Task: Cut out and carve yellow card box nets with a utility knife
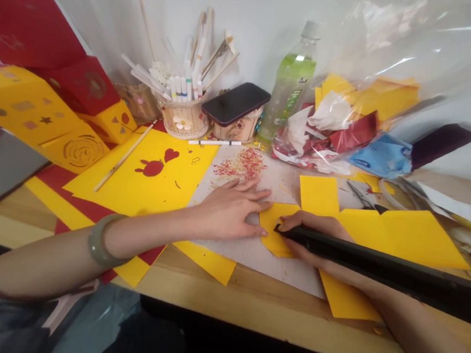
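My left hand (238, 209) lies palm down with fingers spread, its fingertips at the left edge of a folded yellow paper piece (269, 238). On its wrist is a pale green bangle (102, 240). My right hand (309, 233) is closed at the right side of that piece, thumb and fingers pinched around the narrow tip of a long black bar-shaped tool (376, 268). The tool runs across my right forearm to the frame's right edge; its exact kind cannot be made out. A yellow square (320, 194) and a larger folded yellow sheet (417, 235) lie beside my right hand.
Yellow sheets (178, 165) with red cutouts (151, 168) and a wooden stick (124, 157) lie left. Red and yellow boxes (36, 118) stand far left. Behind are a pen basket (185, 119), phone (237, 103), bottle (292, 82) and scrap-filled plastic bag (331, 130). Scissors (361, 195) lie right.
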`<state>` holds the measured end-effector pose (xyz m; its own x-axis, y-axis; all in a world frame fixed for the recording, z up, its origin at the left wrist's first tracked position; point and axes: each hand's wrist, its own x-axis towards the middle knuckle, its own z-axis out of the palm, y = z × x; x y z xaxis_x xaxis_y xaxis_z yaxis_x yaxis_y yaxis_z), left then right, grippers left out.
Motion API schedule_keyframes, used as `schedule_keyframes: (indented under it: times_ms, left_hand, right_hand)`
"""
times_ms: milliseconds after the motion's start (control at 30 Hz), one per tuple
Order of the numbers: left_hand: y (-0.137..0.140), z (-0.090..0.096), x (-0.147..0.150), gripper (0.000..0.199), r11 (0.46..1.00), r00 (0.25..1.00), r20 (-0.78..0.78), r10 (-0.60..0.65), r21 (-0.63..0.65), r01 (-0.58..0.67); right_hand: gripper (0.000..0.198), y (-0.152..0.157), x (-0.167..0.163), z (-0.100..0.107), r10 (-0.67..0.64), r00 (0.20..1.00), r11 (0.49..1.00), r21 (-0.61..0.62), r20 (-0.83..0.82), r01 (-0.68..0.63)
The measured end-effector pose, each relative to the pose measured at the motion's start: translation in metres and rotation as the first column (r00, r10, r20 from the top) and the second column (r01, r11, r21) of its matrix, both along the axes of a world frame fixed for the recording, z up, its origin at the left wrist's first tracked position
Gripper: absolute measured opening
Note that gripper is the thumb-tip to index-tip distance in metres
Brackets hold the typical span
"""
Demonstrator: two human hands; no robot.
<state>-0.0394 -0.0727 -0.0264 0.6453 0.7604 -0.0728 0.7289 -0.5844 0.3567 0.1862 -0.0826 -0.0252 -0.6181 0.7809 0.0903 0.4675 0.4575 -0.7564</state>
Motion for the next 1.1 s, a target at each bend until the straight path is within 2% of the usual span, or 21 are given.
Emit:
schedule_keyframes:
  times_ms: [200, 500, 700, 1100]
  left_hand:
    - [0.000, 0.001, 0.000, 0.059, 1.000, 1.000, -0.005, 0.006, -0.006, -0.006]
    - [0.000, 0.002, 0.001, 0.061, 1.000, 1.000, -0.009, 0.013, -0.012, -0.013]
    - [0.000, 0.003, 0.001, 0.061, 1.000, 1.000, -0.020, 0.014, -0.016, -0.015]
    - [0.000, 0.001, 0.000, 0.061, 1.000, 1.000, -0.008, 0.011, -0.012, -0.011]
  right_hand:
    - [0.012, 0.001, 0.004, -0.004, 0.023, 1.000, 1.000, -0.017, -0.007, -0.023]
    - [0.006, -0.008, -0.009, 0.003, -0.098, 0.995, 0.995, 0.022, -0.002, 0.098]
    - [0.006, -0.007, -0.010, 0.004, -0.066, 0.997, 0.997, 0.033, -0.040, 0.067]
    - [0.008, -0.005, -0.002, 0.004, 0.004, 1.000, 1.000, 0.001, 0.007, -0.004]
